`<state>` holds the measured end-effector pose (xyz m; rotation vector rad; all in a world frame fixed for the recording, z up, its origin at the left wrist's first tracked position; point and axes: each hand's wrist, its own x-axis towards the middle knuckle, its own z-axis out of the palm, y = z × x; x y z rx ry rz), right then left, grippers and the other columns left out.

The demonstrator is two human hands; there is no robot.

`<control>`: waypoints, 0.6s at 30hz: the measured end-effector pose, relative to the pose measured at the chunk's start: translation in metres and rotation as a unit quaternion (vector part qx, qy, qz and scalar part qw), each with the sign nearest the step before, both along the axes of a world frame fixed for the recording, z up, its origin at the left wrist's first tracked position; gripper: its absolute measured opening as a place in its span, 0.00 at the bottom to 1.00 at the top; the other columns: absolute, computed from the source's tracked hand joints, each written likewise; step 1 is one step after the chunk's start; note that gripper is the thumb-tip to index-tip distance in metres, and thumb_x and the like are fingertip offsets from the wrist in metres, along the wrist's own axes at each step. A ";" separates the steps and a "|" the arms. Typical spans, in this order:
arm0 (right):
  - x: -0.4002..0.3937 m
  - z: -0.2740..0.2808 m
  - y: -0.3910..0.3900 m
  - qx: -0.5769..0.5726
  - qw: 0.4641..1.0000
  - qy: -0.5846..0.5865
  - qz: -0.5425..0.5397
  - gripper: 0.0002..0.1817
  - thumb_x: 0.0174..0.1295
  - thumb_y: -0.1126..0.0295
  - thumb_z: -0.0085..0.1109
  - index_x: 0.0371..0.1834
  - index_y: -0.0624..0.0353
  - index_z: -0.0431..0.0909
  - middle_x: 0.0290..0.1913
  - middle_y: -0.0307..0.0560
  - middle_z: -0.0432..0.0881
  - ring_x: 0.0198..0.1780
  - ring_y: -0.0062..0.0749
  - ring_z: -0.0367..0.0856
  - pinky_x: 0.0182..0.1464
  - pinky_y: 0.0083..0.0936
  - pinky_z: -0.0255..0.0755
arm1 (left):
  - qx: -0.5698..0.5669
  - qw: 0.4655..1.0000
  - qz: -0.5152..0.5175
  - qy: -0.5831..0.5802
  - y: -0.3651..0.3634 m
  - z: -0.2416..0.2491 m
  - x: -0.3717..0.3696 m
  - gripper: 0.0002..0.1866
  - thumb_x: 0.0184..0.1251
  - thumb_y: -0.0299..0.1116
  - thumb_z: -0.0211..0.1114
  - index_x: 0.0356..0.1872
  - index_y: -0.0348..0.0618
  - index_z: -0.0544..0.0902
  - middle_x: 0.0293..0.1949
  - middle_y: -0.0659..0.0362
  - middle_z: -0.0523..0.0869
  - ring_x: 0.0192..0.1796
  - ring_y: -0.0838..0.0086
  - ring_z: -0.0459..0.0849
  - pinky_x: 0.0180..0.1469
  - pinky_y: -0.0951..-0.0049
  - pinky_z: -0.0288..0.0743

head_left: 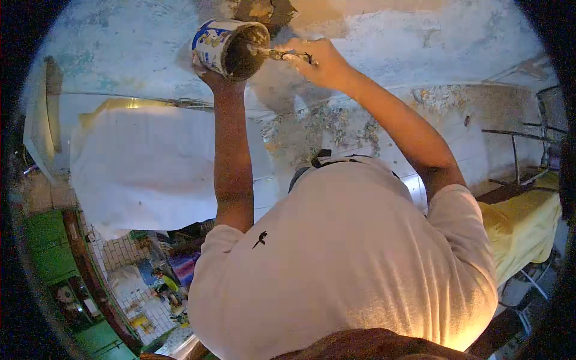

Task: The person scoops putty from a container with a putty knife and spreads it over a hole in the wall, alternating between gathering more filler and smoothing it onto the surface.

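My left hand point(210, 73) is wrapped round the underside of a small plastic bucket point(211, 43) with a white and blue printed label. The bucket is tipped on its side, its mouth facing right, and grey-brown paste point(243, 60) coats the inside. In my right hand point(324, 61) is a putty knife point(291, 56), gripped by its dark handle. Its working end reaches into the bucket's mouth and is smeared with paste, so its full shape is hidden. Both hands are raised in front of a patchy blue-white wall point(396, 57).
A dark broken patch point(264, 13) shows in the wall above the bucket. White sheeting point(144, 162) hangs at the left, above a cluttered tiled floor and green cabinets point(51, 246). At the right stand a yellow-draped surface point(522, 222) and a metal frame point(516, 150).
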<state>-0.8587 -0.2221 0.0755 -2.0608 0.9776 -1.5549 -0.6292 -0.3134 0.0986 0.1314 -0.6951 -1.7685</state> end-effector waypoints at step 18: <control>0.033 -0.049 0.001 0.205 0.958 -0.177 0.098 0.09 0.67 0.69 0.59 0.47 0.56 0.82 0.23 0.34 0.75 0.25 0.15 0.68 0.26 0.20 0.59 | 0.018 0.994 -0.034 0.098 0.005 -0.039 -0.008 0.47 0.51 0.76 0.50 0.65 0.51 0.75 0.64 0.52 0.77 0.64 0.49 0.75 0.69 0.39 0.64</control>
